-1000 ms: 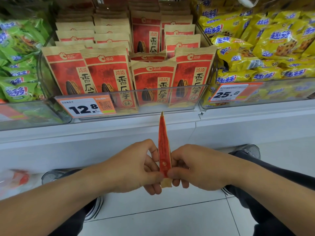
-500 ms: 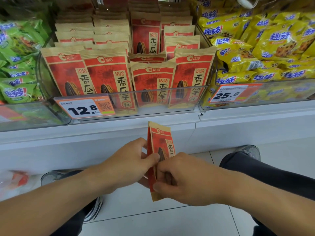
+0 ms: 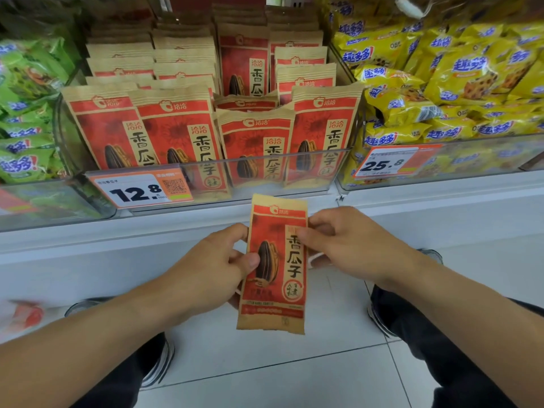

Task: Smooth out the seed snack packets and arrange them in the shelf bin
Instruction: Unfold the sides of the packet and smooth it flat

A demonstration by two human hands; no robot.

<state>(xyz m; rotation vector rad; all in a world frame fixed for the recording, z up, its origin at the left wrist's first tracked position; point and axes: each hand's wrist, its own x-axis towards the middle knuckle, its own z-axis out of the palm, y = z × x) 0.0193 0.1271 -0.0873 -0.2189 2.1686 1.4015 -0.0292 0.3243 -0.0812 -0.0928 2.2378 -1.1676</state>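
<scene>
A red and tan seed snack packet [image 3: 275, 278] is held upright in front of the white shelf base, its printed front facing me. My left hand [image 3: 212, 269] grips its left edge, thumb on the front and fingers behind. My right hand [image 3: 350, 245] holds the right edge, thumb pressed on the front near the top. Above them, the clear shelf bin [image 3: 265, 169] holds several rows of the same packets [image 3: 176, 136] standing upright, with a lower-sitting packet [image 3: 256, 142] right of centre.
A 12.8 price tag [image 3: 141, 189] is clipped to the bin's front. Yellow snack bags [image 3: 441, 83] fill the bin on the right, green bags [image 3: 26, 107] the one on the left. Below are a white tiled floor and my shoes [image 3: 159, 363].
The packet was edge-on between both hands a second ago; it has turned so its front faces me, and my hands have spread to its left and right edges.
</scene>
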